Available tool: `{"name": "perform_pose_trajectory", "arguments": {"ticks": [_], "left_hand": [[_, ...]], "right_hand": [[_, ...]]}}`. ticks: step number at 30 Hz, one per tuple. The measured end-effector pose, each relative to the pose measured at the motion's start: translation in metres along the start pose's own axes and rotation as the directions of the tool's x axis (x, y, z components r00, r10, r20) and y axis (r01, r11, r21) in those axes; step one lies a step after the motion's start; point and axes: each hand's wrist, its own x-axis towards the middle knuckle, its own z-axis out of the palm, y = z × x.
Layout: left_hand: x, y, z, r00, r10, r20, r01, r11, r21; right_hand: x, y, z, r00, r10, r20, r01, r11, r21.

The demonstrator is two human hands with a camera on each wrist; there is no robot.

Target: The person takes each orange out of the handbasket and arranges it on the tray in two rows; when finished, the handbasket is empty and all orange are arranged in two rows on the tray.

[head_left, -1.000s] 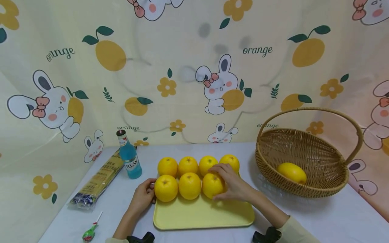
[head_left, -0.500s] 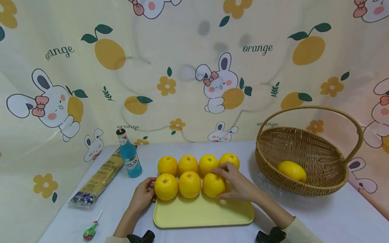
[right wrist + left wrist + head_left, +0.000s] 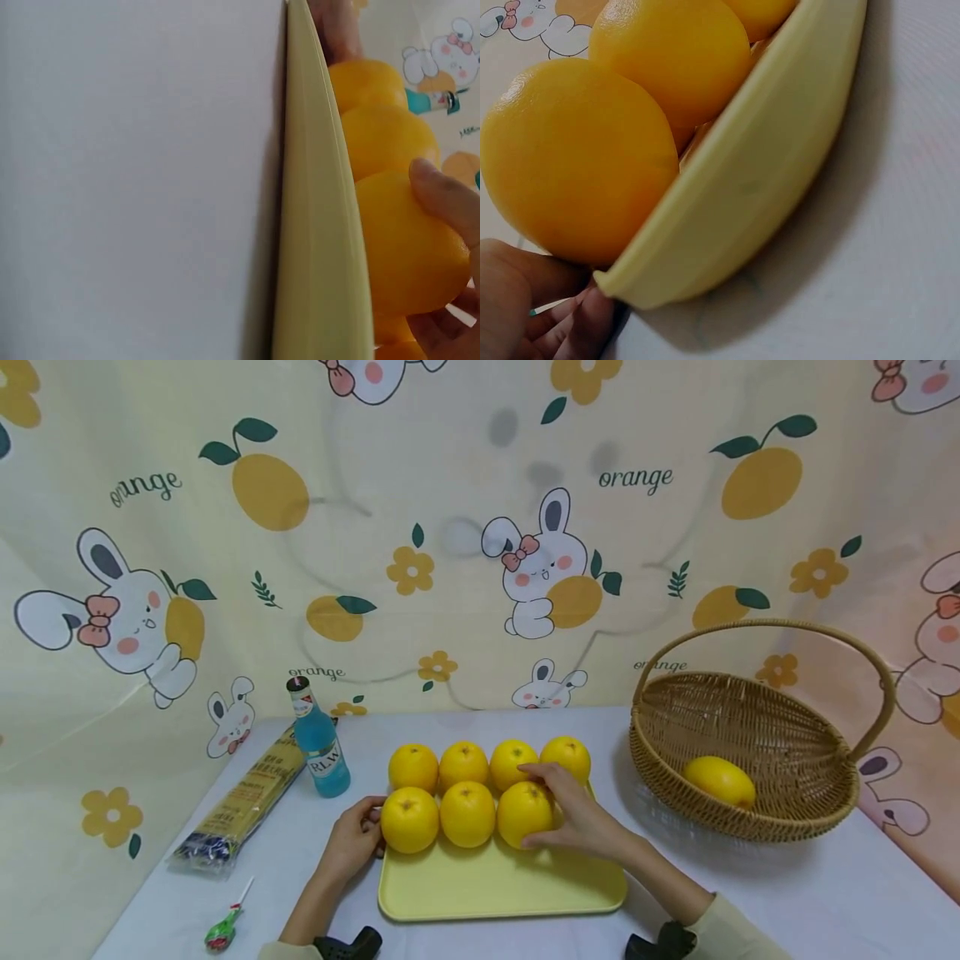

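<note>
Two rows of oranges sit on a pale yellow tray (image 3: 502,893), several in all. My right hand (image 3: 588,822) is at the front row's right end, thumb in front and fingers over the top of an orange (image 3: 523,816). In the right wrist view the thumb lies across this orange (image 3: 409,251), with fingers on its far side. At the tray's left edge, my left hand (image 3: 351,842) pinches the rim beside the leftmost front orange (image 3: 409,821). The left wrist view has the thumb over the tray corner (image 3: 622,289) and fingers beneath it.
To the right stands a wicker basket (image 3: 742,714) with a tall handle, a yellow lemon-like fruit (image 3: 718,782) inside. A blue bottle (image 3: 322,747) stands back left near a long gold packet (image 3: 243,802). A green-wrapped lollipop (image 3: 223,931) lies front left.
My right hand eased slightly right off the orange, then came back left around it, and the orange shifted a little left. The left hand stays at the tray's edge.
</note>
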Motion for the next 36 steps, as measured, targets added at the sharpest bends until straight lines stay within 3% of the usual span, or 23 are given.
{"name": "perform_pose_trajectory", "arguments": {"ticks": [9, 17, 26, 36], "left_hand": [[0.0, -0.001, 0.001, 1.0, 0.003, 0.007, -0.002, 1.0, -0.007], [-0.001, 0.0, 0.0, 1.0, -0.003, 0.01, 0.003, 1.0, -0.022], [-0.001, 0.0, 0.001, 1.0, -0.002, 0.01, 0.002, 1.0, -0.017], [0.0, -0.001, 0.0, 1.0, 0.007, 0.005, -0.007, 1.0, -0.022]], "right_hand": [[0.006, 0.005, -0.002, 1.0, -0.022, 0.011, 0.02, 0.994, 0.105], [0.01, -0.03, -0.019, 0.999, -0.017, 0.027, 0.014, 0.995, 0.1], [0.002, 0.004, -0.007, 1.0, 0.011, 0.028, -0.013, 0.997, 0.076], [0.0, 0.01, -0.009, 1.0, 0.011, 0.022, -0.012, 0.997, 0.078]]}}
